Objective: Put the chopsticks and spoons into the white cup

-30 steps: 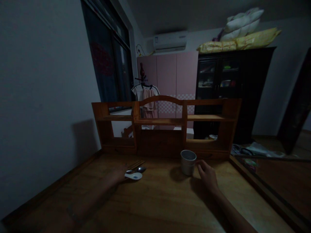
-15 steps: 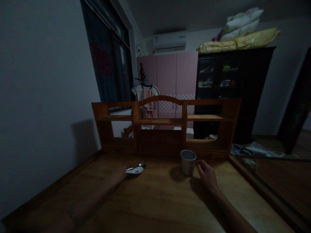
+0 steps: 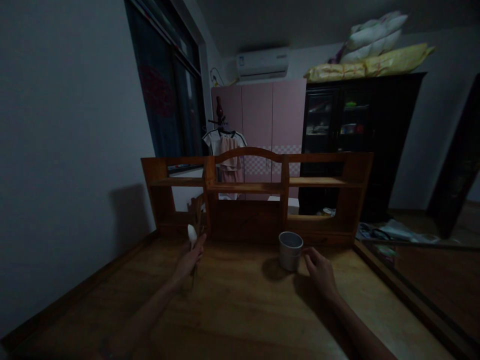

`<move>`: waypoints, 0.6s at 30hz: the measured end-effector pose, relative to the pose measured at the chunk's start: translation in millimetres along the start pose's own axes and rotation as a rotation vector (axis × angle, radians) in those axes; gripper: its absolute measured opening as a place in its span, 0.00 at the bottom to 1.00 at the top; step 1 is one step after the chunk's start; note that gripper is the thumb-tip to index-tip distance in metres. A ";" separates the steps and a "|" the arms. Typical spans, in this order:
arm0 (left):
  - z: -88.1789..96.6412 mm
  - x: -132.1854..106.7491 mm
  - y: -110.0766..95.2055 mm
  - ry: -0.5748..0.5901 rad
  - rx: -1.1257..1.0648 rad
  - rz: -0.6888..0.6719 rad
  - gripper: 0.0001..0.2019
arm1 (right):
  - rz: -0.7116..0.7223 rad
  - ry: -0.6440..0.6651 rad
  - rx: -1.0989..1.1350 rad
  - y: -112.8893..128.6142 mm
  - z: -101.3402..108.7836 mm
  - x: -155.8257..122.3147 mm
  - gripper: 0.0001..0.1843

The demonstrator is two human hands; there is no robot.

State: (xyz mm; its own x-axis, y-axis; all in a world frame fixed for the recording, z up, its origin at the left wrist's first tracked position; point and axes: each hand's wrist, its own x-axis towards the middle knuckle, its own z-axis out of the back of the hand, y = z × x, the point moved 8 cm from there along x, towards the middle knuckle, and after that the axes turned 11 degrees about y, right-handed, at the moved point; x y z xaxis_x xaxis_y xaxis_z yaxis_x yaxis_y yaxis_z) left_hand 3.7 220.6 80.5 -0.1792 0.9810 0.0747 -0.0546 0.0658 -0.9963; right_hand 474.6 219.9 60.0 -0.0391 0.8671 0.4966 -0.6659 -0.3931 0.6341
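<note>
My left hand (image 3: 190, 260) is closed round a bundle of utensils held upright above the wooden desk (image 3: 243, 310). A white spoon (image 3: 191, 234) sticks up from the fist, with wooden chopsticks (image 3: 199, 216) beside it; the room is dim and the rest of the bundle is hard to make out. My right hand (image 3: 318, 271) rests on the desk with fingers stretched out, its fingertips touching or nearly touching the right side of a small metal cup (image 3: 290, 251). The cup stands upright in front of the shelf unit.
A low wooden shelf unit (image 3: 257, 192) runs along the back of the desk. A white wall is on the left. Behind stand a pink wardrobe (image 3: 262, 120), a dark cabinet (image 3: 356, 135) with bedding on top, and hanging clothes (image 3: 225, 155). Clutter lies on the floor at right.
My left hand has lifted the spoon and chopsticks off the desk and turned them upright. My right hand and the cup have not moved.
</note>
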 end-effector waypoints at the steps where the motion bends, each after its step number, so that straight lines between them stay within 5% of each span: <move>1: -0.3 0.9 1.4 -0.008 -0.020 0.002 0.14 | -0.001 -0.002 -0.002 -0.6 0.1 0.0 0.15; 7: -2.0 -3.7 7.1 -0.057 -0.118 -0.041 0.16 | -0.004 0.001 -0.006 -2.5 0.0 1.1 0.16; 12: -4.7 -6.2 11.6 -0.082 -0.151 -0.066 0.29 | -0.010 0.011 -0.005 -3.9 -1.4 1.9 0.17; 18: -3.1 0.9 8.8 -0.085 -0.138 -0.083 0.27 | -0.019 0.015 0.002 -3.9 -2.3 1.5 0.17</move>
State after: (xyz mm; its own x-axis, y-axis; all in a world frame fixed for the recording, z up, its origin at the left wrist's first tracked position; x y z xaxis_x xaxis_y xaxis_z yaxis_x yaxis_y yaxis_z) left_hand 6.1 222.6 71.7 -0.2628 0.9524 0.1547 0.0611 0.1764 -0.9824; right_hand 475.5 223.4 56.9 -0.0375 0.8791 0.4752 -0.6651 -0.3768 0.6447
